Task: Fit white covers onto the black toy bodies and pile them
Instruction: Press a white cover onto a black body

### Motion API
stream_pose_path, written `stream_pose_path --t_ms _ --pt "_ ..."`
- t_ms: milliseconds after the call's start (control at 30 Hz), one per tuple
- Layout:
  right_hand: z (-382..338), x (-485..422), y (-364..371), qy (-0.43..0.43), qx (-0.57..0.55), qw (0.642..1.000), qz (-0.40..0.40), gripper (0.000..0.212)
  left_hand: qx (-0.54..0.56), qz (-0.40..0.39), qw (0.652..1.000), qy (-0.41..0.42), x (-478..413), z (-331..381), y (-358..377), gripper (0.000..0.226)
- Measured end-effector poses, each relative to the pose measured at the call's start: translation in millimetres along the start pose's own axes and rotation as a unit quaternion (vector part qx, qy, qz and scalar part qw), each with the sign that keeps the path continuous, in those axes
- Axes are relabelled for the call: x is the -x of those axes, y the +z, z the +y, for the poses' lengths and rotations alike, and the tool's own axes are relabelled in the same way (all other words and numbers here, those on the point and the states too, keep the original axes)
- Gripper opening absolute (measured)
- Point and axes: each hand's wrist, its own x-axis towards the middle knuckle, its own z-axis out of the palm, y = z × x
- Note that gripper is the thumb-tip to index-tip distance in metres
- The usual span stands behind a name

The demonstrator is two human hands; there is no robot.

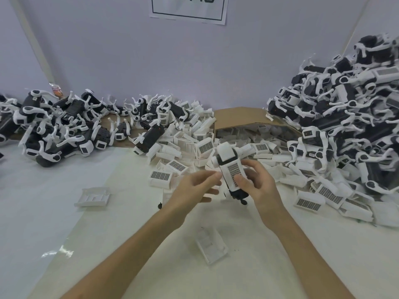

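Note:
A black toy body (228, 167) with a white grid-patterned cover on its top is held upright over the middle of the table. My right hand (257, 184) grips it, thumb pressed on the cover and fingers curled behind. My left hand (196, 188) touches its left side with the fingertips, the fingers loosely bent. Loose white covers (185, 152) lie heaped just behind my hands. Uncovered black bodies (56, 126) with white legs pile at the left. A tall pile of toys (349, 117) with covers on them rises at the right.
An open cardboard box (237, 117) holding more covers lies behind the heap. One cover (92, 196) lies alone at the left and another cover (212, 244) near the front between my forearms. A wall with a paper sign (187, 7) closes the back.

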Motion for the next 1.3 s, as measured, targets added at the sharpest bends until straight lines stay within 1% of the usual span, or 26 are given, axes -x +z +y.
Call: stream_pose_path --t_ms 67,133,233,367,467,533,567,633,700,767,833,933,1000,1100,1200,1300 --pt "0 2 4 0.0 -0.005 0.999 -0.034 0.039 0.046 -0.029 0.998 -0.012 1 -4 4 0.049" --pt "0 3 8 -0.001 -0.006 0.999 -0.049 0.044 0.116 -0.044 0.992 -0.018 1 -6 5 0.052" --pt "2 4 11 -0.01 0.007 0.999 -0.051 0.049 0.159 -0.038 0.986 -0.014 2 -6 4 0.051" --pt "4 4 12 -0.021 0.022 0.998 -0.048 0.045 0.129 0.003 0.992 0.01 1 -9 7 0.048" --pt "7 4 15 -0.029 0.04 0.998 -0.049 0.04 0.115 0.031 0.993 0.024 1 -10 11 0.031" --pt "8 4 18 -0.036 0.056 0.997 -0.036 0.04 0.107 0.052 0.992 0.032 1 -10 12 0.025" --pt "8 5 20 -0.039 0.061 0.997 -0.029 0.039 0.1 0.062 0.992 0.034 2 -9 13 0.025" --pt "8 6 24 -0.04 0.067 0.997 -0.017 0.039 0.09 0.074 0.993 0.03 3 -8 14 0.031" --pt "8 6 27 -0.041 0.073 0.996 -0.009 0.042 0.086 0.072 0.994 0.009 5 -8 15 0.041" --pt "8 7 28 -0.035 0.072 0.997 -0.018 0.049 0.086 0.068 0.994 -0.001 6 -10 15 0.046" --pt "7 7 28 -0.028 0.066 0.997 -0.026 0.053 0.092 0.068 0.993 -0.003 5 -11 15 0.047" --pt "5 6 28 -0.031 0.065 0.997 -0.017 0.051 0.116 0.047 0.992 -0.007 4 -10 14 0.048" --pt "5 6 26 -0.037 0.063 0.997 -0.007 0.049 0.121 0.025 0.992 -0.004 4 -10 14 0.041" --pt "6 6 24 -0.043 0.072 0.996 -0.006 0.047 0.119 0.004 0.993 0.006 5 -11 13 0.026" --pt "8 6 23 -0.055 0.097 0.994 -0.01 0.046 0.121 0.007 0.993 0.005 6 -12 12 0.021" --pt "7 7 23 -0.07 0.106 0.992 -0.002 0.045 0.101 0.031 0.994 0.01 5 -14 11 0.016"
